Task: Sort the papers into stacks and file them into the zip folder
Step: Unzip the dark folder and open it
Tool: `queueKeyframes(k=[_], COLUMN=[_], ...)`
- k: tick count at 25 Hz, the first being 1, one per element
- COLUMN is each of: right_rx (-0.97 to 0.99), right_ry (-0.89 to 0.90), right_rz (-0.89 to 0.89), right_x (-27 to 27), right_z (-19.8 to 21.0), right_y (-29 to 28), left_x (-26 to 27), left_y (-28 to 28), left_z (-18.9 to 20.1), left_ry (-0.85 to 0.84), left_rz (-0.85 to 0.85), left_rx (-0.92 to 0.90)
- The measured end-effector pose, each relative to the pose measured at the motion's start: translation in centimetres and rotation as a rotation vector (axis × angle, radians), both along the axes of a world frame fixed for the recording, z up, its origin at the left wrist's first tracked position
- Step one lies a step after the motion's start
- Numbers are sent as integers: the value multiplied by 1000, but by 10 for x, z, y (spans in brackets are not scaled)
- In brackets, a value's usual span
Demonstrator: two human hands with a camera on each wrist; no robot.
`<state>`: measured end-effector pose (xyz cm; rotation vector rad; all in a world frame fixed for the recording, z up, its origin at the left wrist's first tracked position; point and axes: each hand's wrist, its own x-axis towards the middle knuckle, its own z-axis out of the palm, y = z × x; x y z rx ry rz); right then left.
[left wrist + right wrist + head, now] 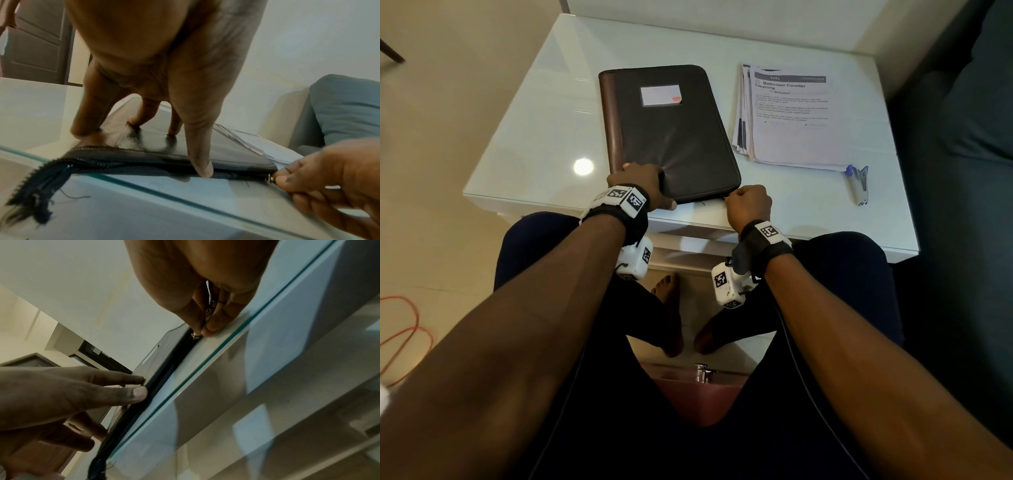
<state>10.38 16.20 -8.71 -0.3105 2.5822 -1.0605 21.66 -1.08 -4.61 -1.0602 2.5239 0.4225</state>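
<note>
The dark brown leather zip folder (671, 133) is pinned flat on the white glass-topped table (534, 137) by the left hand (640, 185), fingers spread and pressed on the cover, thumb against the near edge, likely to stop it sliding. Just right of it, the small metal zipper pull (271, 179) is pinched by the right hand (748, 204). The stack of printed white papers (787, 120) lies well beyond the right hand, not yet filed.

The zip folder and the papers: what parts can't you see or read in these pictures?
- Inside of the zip folder: hidden by its closed cover in every view.
- Small print on the papers: too small and blurred in the head view.
- Zipper pull: mostly covered by the right hand fingers.
- Lower sheets: covered by the top page.
</note>
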Motion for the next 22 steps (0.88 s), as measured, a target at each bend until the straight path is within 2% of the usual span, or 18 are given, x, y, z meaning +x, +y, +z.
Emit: queueKeyframes(k=[3,10,22], right_rx=[-68,-169,-201], right_ry=[-52,-73,-113], right_rz=[-39,-64,17], right_x=[14,33,58], right_z=[-5,-8,-8], right_y=[-6,-11,-24], left_x=[8,17,20], left_y=[-9,-20,-22], left_z=[15,24,21], left_ry=[36,55,84], left_rz=[10,-12,-7], left_rx=[55,56,35])
